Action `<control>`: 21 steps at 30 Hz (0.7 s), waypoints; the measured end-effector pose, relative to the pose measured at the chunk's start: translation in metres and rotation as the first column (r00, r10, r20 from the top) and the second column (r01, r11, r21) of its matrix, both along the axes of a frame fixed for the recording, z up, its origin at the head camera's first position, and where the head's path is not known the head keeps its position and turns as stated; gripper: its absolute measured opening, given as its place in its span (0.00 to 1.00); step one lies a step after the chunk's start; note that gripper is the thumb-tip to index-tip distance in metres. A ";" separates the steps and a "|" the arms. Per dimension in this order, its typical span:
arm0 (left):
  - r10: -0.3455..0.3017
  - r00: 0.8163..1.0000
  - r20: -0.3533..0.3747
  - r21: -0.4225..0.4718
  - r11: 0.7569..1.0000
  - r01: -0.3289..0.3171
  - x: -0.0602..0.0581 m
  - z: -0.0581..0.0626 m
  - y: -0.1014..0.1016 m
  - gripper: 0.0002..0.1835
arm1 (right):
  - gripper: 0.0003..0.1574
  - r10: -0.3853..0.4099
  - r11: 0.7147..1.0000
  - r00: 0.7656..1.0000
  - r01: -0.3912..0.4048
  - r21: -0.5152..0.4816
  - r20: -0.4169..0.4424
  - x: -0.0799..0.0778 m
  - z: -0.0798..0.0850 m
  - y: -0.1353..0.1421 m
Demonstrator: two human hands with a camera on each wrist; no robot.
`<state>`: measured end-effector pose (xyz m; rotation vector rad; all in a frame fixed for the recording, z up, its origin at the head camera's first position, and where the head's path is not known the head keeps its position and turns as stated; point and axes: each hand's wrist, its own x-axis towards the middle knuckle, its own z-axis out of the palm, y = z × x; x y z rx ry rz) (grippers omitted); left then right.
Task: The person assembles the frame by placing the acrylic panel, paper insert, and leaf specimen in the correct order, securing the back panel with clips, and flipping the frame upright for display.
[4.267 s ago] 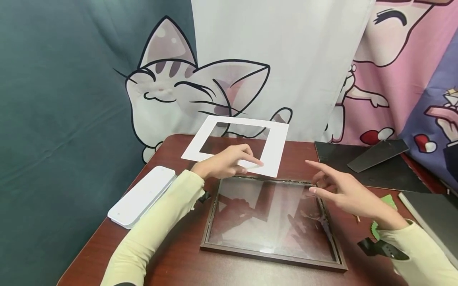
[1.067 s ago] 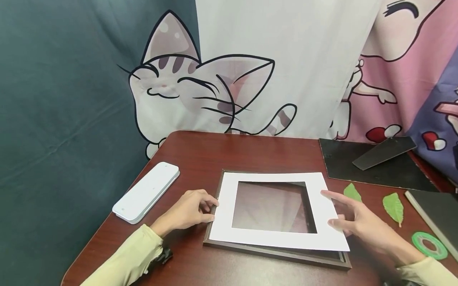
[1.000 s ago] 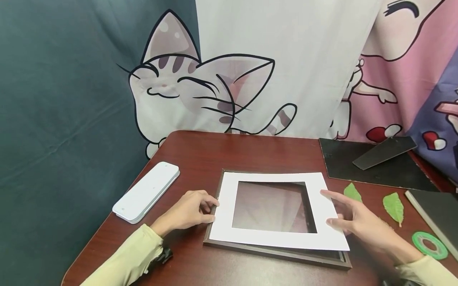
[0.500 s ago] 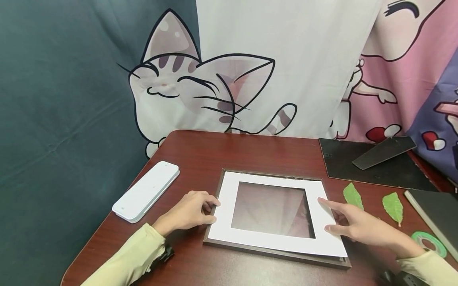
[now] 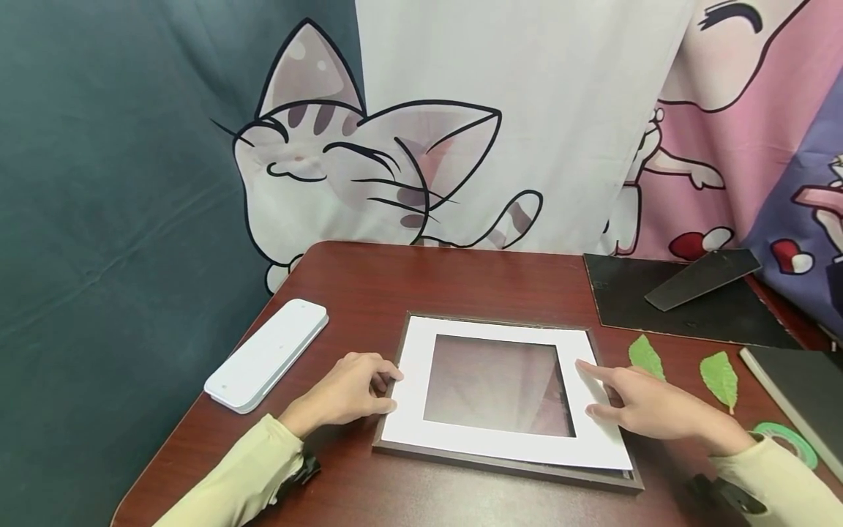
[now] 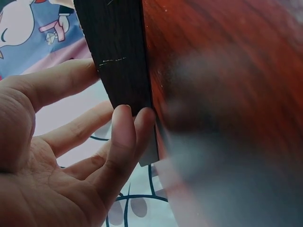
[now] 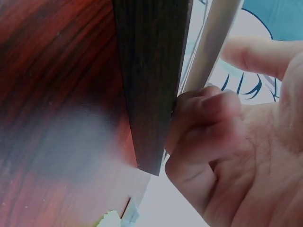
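A white mat board (image 5: 487, 441) with a rectangular window lies over the dark picture frame (image 5: 507, 468), whose glass shows through the window. Its left side sits within the frame's border; the right side is slightly raised over the lower right corner. My left hand (image 5: 349, 388) holds the frame's left side, its fingertips (image 6: 124, 127) against the outer wall in the left wrist view. With my right hand (image 5: 648, 402) I grip the mat's right edge, thumb and index finger above. In the right wrist view, curled fingers (image 7: 203, 118) tuck under the mat beside the frame wall (image 7: 151, 85).
A white oblong case (image 5: 266, 356) lies left on the brown table (image 5: 461, 282). Back right is a black backing board (image 5: 685, 322) with its stand leg (image 5: 703, 279). Two green leaves (image 5: 719, 379), a green tape roll (image 5: 787, 441) and a dark book (image 5: 800, 395) lie right.
The mat, earlier held behind the frame by my left hand, now lies over it. In the last second my right hand has lowered its right side and shifted slightly left. My left hand stays put.
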<state>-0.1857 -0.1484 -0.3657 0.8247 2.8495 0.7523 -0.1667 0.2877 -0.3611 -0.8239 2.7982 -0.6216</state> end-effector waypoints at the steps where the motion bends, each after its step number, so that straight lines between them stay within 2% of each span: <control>1: 0.000 1.000 0.006 0.005 1.000 0.000 0.000 0.000 0.000 0.17 | 0.43 0.006 1.000 1.000 -0.005 0.005 -0.009 0.000 0.000 -0.001; 7: -0.001 0.999 0.033 0.033 0.999 0.000 0.000 0.000 -0.001 0.17 | 0.44 0.010 1.000 0.999 -0.009 0.018 -0.035 -0.002 -0.004 0.000; 21: 0.004 0.998 0.065 0.059 0.998 -0.008 0.000 -0.001 -0.002 0.17 | 0.48 -0.045 0.998 0.999 0.045 -0.048 -0.008 -0.007 -0.012 0.010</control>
